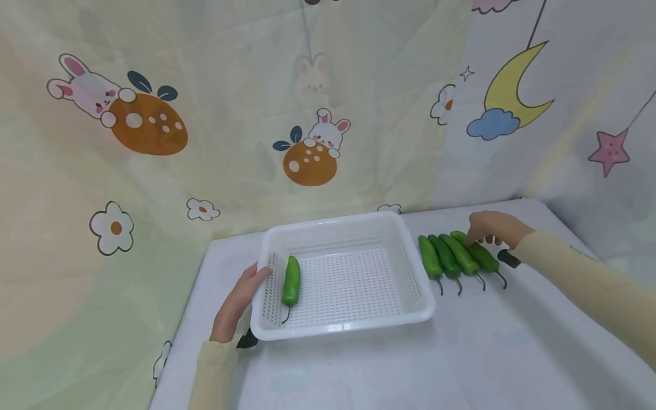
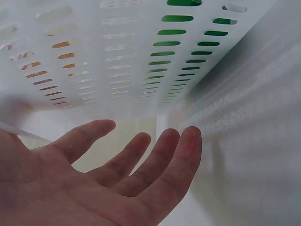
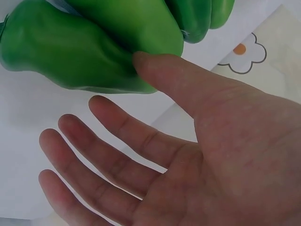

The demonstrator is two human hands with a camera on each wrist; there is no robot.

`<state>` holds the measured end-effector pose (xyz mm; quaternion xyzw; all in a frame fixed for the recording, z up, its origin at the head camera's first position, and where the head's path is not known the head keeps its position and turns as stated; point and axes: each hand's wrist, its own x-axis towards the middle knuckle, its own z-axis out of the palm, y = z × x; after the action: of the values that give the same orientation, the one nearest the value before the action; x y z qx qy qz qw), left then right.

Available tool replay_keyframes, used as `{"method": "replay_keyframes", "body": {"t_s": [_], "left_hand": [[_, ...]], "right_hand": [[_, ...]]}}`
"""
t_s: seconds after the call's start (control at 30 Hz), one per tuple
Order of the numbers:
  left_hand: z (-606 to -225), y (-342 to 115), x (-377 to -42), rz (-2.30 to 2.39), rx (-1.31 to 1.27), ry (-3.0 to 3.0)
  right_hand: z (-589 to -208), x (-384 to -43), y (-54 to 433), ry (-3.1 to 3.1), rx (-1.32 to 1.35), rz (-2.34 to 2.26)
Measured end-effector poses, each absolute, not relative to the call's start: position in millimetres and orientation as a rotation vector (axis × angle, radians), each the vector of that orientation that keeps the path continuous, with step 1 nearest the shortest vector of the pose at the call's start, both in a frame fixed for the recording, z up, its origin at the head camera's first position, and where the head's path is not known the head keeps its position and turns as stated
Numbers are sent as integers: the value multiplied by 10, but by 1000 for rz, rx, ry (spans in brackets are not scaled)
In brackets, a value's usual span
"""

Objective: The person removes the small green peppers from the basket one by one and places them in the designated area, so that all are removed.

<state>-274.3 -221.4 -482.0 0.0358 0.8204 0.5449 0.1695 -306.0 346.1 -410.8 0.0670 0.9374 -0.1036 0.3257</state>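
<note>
A white perforated plastic basket (image 1: 343, 329) stands on the table, with one green pepper (image 1: 291, 281) lying inside near its left wall. My left hand (image 1: 238, 302) is at the basket's left side, fingertips by the rim; the left wrist view shows its fingers (image 2: 164, 181) extended beside the slotted wall. To the basket's right, several green peppers (image 1: 445, 257) lie in a row, stems toward me. Above the rightmost pepper (image 1: 484, 257) reaches my right hand (image 1: 496, 226). In the right wrist view its thumb (image 3: 164, 70) touches that pepper, while the other fingers are spread apart from it.
The white-covered table (image 1: 384, 370) extends in front of the basket and peppers. Behind it hangs a patterned cloth (image 1: 246, 171) with cartoon rabbits, flowers and a moon. The table's left edge runs close to my left hand.
</note>
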Motion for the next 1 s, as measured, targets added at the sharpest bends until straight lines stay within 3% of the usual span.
{"method": "replay_keyframes", "body": {"t_s": [1.0], "left_hand": [[-4824, -2197, -2703, 1556, 59, 2331]], "right_hand": [[-3775, -3116, 3311, 2501, 107, -204]]}}
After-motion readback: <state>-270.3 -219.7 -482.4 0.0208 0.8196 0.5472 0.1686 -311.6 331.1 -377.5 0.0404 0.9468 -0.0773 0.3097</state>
